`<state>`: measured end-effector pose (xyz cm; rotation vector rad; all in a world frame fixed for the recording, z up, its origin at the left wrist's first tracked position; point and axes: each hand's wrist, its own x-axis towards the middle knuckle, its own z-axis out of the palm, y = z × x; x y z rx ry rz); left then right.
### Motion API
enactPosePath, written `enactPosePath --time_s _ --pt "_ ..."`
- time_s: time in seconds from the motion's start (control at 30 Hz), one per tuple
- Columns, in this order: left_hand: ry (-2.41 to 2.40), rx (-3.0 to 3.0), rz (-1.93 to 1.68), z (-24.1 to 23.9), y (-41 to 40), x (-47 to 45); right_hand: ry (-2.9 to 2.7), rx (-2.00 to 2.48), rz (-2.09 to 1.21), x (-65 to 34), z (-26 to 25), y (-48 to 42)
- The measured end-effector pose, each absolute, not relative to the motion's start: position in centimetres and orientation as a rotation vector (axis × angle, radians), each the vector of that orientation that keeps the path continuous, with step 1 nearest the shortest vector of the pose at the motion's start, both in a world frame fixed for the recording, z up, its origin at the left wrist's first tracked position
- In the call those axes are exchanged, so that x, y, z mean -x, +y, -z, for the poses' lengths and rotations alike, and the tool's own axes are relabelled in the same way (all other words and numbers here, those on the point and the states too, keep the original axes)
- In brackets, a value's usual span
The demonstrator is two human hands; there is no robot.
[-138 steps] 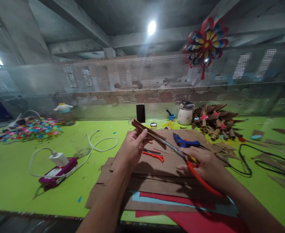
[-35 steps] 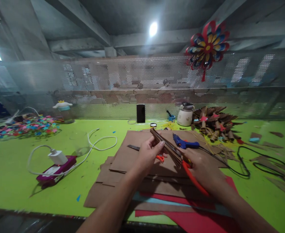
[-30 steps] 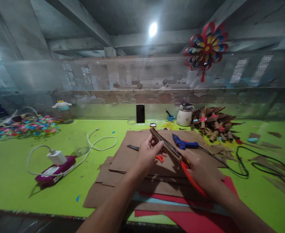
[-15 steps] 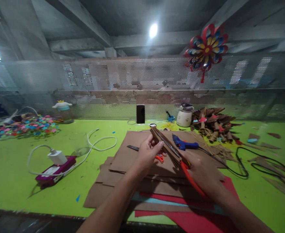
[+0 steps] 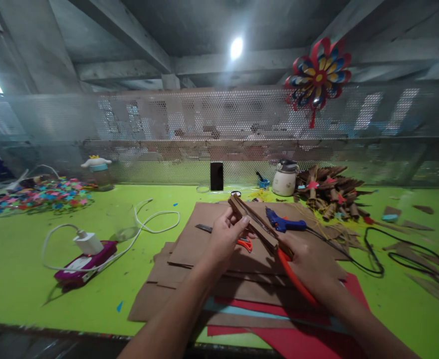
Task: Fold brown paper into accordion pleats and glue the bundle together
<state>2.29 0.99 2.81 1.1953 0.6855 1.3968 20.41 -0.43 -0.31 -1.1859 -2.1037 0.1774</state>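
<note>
"Folded brown bundle [image 5: 262, 238]: where is it situated?"

"Just right of the frame's centre, slanting from upper left to lower right, above a stack of brown sheets [image 5: 189, 254]."

"And the hands?"

"The left hand [image 5: 227, 233] grasps the bundle, thumb uppermost. The right hand [image 5: 306, 259] grips scissors [image 5: 297, 280], their orange handle pointing toward the lower right; the blades run along the bundle, their opening indiscernible."

"Nearby objects?"

"A craft knife [image 5: 245, 244], partly hidden by the left hand, and, right of the bundle, a blue glue gun [image 5: 287, 223]. Both rest on the brown sheets."
</note>
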Motion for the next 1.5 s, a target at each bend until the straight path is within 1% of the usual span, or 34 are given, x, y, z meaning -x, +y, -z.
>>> enactPosePath --time_s 0.17,0.43,0.63,0.77,0.9,1.0,1.17,1.5 --pt "0.674 -1.215 -1.377 -2.6 0.9 -2.3 -2.086 1.218 -0.116 -20.4 0.5 -0.2" --pt "0.696 -1.232 -1.376 -2.4 0.9 -2.4 -2.089 1.187 -0.233 -20.8 1.0 0.3" --pt "0.682 -1.180 -1.385 -2.7 0.8 -2.2 -2.072 1.182 -0.194 -20.5 0.4 -0.2" --pt "0.674 -1.220 -1.323 -2.4 0.8 -2.3 -2.086 1.183 -0.209 -20.6 0.6 0.0" --pt "0.692 -1.208 -1.355 -2.2 1.0 -2.3 -2.065 1.195 -0.197 -20.8 0.8 0.1" --pt "0.728 -1.207 -1.345 -2.3 1.1 -2.2 -2.057 1.188 -0.245 -20.8 0.7 0.2" --pt "0.693 -1.214 -1.210 -2.3 0.7 -2.6 -2.074 1.164 -0.349 -20.9 0.4 0.3" --pt "0.708 -1.317 -1.215 -2.1 0.5 -2.9 -2.068 1.198 -0.389 -20.4 -1.1 -0.8"
